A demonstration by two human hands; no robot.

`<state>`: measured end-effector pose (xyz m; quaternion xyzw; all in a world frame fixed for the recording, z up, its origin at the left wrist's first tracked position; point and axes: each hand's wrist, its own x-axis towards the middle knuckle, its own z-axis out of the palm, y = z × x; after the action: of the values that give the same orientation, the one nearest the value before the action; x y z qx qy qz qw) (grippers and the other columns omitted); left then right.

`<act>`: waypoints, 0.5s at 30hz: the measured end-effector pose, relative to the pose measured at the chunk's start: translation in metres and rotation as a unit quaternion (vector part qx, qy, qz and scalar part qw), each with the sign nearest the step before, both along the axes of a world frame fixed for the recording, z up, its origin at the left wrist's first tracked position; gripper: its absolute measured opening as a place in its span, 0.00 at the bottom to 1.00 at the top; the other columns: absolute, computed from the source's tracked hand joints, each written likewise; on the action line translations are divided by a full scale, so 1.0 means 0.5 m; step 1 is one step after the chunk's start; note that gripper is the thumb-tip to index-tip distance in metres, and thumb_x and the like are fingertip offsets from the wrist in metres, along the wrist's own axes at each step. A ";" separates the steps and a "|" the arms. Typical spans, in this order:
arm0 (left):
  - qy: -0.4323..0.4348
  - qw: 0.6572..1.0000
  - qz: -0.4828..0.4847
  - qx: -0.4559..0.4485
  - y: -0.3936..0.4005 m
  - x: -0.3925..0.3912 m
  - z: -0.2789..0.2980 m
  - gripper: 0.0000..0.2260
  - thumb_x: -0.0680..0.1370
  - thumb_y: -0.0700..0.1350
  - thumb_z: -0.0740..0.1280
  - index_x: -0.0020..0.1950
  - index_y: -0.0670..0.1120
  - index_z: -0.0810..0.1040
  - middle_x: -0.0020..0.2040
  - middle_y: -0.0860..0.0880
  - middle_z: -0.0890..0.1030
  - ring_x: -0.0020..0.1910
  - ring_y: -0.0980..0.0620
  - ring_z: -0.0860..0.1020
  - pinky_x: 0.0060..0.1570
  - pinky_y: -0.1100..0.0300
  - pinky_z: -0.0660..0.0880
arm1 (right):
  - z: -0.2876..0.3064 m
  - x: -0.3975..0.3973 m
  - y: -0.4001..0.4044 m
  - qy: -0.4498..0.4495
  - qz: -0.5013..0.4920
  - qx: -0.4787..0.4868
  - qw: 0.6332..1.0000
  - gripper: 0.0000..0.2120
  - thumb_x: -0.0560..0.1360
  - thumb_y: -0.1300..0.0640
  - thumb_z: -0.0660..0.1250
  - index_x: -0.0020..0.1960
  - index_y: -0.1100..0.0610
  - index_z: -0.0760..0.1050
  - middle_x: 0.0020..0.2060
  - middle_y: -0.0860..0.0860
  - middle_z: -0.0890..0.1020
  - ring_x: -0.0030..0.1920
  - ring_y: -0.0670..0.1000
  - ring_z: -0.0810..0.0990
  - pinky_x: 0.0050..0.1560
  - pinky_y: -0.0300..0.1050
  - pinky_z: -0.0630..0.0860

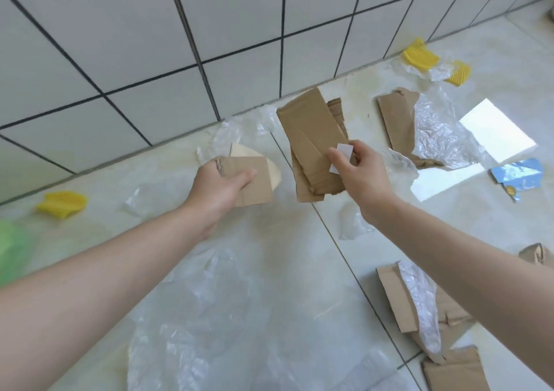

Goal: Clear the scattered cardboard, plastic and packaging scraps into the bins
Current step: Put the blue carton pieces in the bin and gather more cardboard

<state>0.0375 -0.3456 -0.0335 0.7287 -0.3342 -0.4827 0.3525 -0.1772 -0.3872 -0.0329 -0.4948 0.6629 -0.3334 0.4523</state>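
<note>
**Both hands holding cardboard over littered floor**

Surface: glossy pale tiled floor (299,270) w/ thin dark grout lines, meets white tiled wall (150,45) w/ dark grout. No bins in view.

Scraps, materials:
- Brown corrugated cardboard, flat, torn edges. Long rectangular stack (311,147) center, several layers fanned. Smaller squarish piece (251,180) w/ a paler tan sheet behind it.
- More cardboard on floor: torn piece (392,114) right of center, partly under crinkled clear plastic film (434,129); folded pieces (398,300) lower right w/ crinkled white-ish film strip (419,294) lying across; another slab (455,372) at bottom edge.
- Big clear plastic sheet (209,315) spread low center, wrinkled, see-thru. Small clear wad (353,222) just beside right forearm.
- Yellow ribbed foam-like bits: one (63,204) left nr wall, two (419,56) far right nr wall on film.
- Blue/silver shiny printed scrap (515,177) right edge. Green blurry thing (12,246) far left, can't ID.

Hands:
- Left hand (218,186) closed round the squarish piece, thumb on top face, fingers hidden under it. Piece looks lifted off floor.
- Right hand (356,168) gripping the long stack at its right edge, fingers curled, pinching a small white card (431,153)-no, white slip sits at fingers against the stack.
</note>
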 end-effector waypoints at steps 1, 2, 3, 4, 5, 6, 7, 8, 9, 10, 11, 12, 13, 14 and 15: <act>-0.003 1.000 0.005 0.001 0.035 0.012 0.010 0.07 0.74 0.45 0.72 0.49 0.48 0.77 0.46 0.51 0.82 0.47 0.52 0.81 0.50 0.53 0.79 | 0.007 0.014 0.017 0.008 0.014 -0.004 1.000 0.07 0.75 0.53 0.66 0.48 0.57 0.75 0.44 0.63 0.78 0.38 0.51 0.74 0.27 0.39 0.75; -0.010 1.000 0.009 0.002 0.068 0.024 0.018 0.07 0.74 0.45 0.72 0.48 0.48 0.76 0.45 0.51 0.81 0.46 0.52 0.81 0.47 0.54 0.78 | 0.015 0.028 0.033 0.014 0.028 -0.007 0.999 0.07 0.75 0.53 0.66 0.48 0.56 0.75 0.43 0.62 0.78 0.38 0.51 0.74 0.28 0.39 0.73; -0.017 1.000 0.011 0.004 0.102 0.036 0.028 0.08 0.74 0.46 0.72 0.48 0.48 0.74 0.44 0.52 0.80 0.44 0.52 0.80 0.45 0.55 0.77 | 0.024 0.043 0.050 0.014 0.041 -0.010 0.999 0.07 0.76 0.53 0.66 0.50 0.56 0.74 0.41 0.60 0.77 0.37 0.50 0.74 0.28 0.37 0.72; -0.023 1.000 0.015 0.006 0.134 0.048 0.036 0.09 0.74 0.46 0.72 0.48 0.47 0.73 0.43 0.51 0.80 0.43 0.52 0.79 0.43 0.56 0.76 | 0.034 0.058 0.067 0.009 0.052 -0.011 0.999 0.08 0.76 0.53 0.66 0.52 0.56 0.73 0.40 0.56 0.77 0.35 0.48 0.74 0.26 0.34 0.71; -0.028 0.999 0.020 0.008 0.165 0.060 0.045 0.10 0.74 0.47 0.71 0.49 0.46 0.72 0.43 0.50 0.80 0.43 0.52 0.79 0.41 0.57 0.74 | 0.047 0.074 0.086 0.005 0.062 -0.009 0.998 0.10 0.76 0.54 0.66 0.55 0.56 0.72 0.39 0.53 0.77 0.33 0.46 0.74 0.24 0.32 0.70; -0.033 0.999 0.027 0.009 0.193 0.073 0.052 0.10 0.75 0.47 0.71 0.49 0.45 0.72 0.44 0.49 0.79 0.43 0.51 0.79 0.41 0.57 0.74 | 0.058 0.088 0.104 0.001 0.074 -0.005 0.997 0.11 0.76 0.54 0.66 0.57 0.55 0.71 0.38 0.51 0.76 0.32 0.43 0.75 0.23 0.31 0.70; -0.038 0.999 0.035 0.010 0.222 0.086 0.060 0.10 0.75 0.46 0.69 0.50 0.44 0.71 0.45 0.46 0.79 0.44 0.49 0.78 0.42 0.55 0.73 | 0.071 0.103 0.123 -0.006 0.091 -0.002 0.996 0.12 0.76 0.54 0.66 0.58 0.55 0.71 0.37 0.50 0.76 0.30 0.42 0.75 0.22 0.32 0.70; -0.041 0.998 0.045 0.010 0.250 0.100 0.068 0.10 0.75 0.46 0.68 0.51 0.44 0.72 0.46 0.45 0.79 0.45 0.47 0.78 0.44 0.53 0.74 | 0.083 0.117 0.142 -0.013 0.112 -0.002 0.994 0.12 0.76 0.55 0.66 0.58 0.55 0.71 0.37 0.50 0.76 0.28 0.41 0.75 0.22 0.34 0.71; -0.040 0.998 0.055 0.010 0.277 0.112 0.075 0.10 0.74 0.47 0.66 0.53 0.45 0.72 0.47 0.45 0.78 0.46 0.47 0.77 0.46 0.51 0.74 | 0.095 0.129 0.162 -0.014 0.134 -0.005 0.991 0.12 0.76 0.55 0.67 0.58 0.54 0.71 0.37 0.52 0.77 0.28 0.41 0.76 0.23 0.36 0.73; -0.034 0.997 0.071 0.009 0.302 0.123 0.082 0.10 0.73 0.47 0.65 0.53 0.47 0.72 0.45 0.46 0.77 0.45 0.47 0.77 0.46 0.51 0.74 | 0.107 0.141 0.180 -0.013 0.154 -0.008 0.988 0.12 0.76 0.54 0.67 0.57 0.53 0.71 0.40 0.54 0.79 0.31 0.44 0.77 0.24 0.39 0.75; -0.028 0.995 0.094 0.005 0.328 0.134 0.087 0.09 0.72 0.47 0.64 0.52 0.48 0.72 0.43 0.48 0.76 0.43 0.47 0.75 0.44 0.51 0.73 | 0.117 0.151 0.199 -0.012 0.172 -0.007 0.985 0.11 0.75 0.54 0.67 0.56 0.51 0.71 0.43 0.57 0.80 0.34 0.47 0.78 0.26 0.41 0.76; -0.027 0.993 0.119 0.001 0.352 0.145 0.092 0.06 0.73 0.46 0.64 0.49 0.49 0.72 0.41 0.49 0.75 0.41 0.49 0.74 0.42 0.53 0.71 | 0.127 0.162 0.217 -0.013 0.188 -0.006 0.982 0.11 0.75 0.53 0.68 0.56 0.50 0.70 0.46 0.58 0.80 0.36 0.49 0.78 0.27 0.42 0.77; -0.029 0.989 0.144 -0.004 0.376 0.155 0.097 0.04 0.74 0.44 0.64 0.47 0.49 0.72 0.40 0.50 0.74 0.40 0.49 0.73 0.42 0.54 0.70 | 0.135 0.172 0.235 -0.013 0.203 -0.004 0.979 0.11 0.75 0.53 0.68 0.56 0.49 0.70 0.47 0.58 0.80 0.36 0.49 0.78 0.28 0.43 0.76; -0.035 0.986 0.164 -0.009 0.400 0.165 0.101 0.03 0.74 0.43 0.63 0.46 0.50 0.72 0.39 0.51 0.74 0.39 0.50 0.72 0.41 0.55 0.69 | 0.142 0.182 0.253 -0.012 0.217 -0.004 0.976 0.12 0.75 0.53 0.68 0.56 0.49 0.70 0.48 0.58 0.80 0.36 0.49 0.78 0.28 0.42 0.76; -0.045 0.983 0.178 -0.016 0.424 0.174 0.106 0.04 0.75 0.42 0.63 0.47 0.50 0.72 0.39 0.51 0.74 0.38 0.50 0.72 0.40 0.56 0.69 | 0.149 0.192 0.270 -0.011 0.230 -0.004 0.973 0.12 0.75 0.53 0.68 0.57 0.49 0.70 0.48 0.58 0.80 0.36 0.48 0.78 0.28 0.41 0.75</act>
<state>0.1244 -0.1338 0.0194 0.7919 -0.2225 -0.3731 0.4292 -0.0812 -0.2521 0.0415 -0.6319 0.5252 -0.2287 0.5220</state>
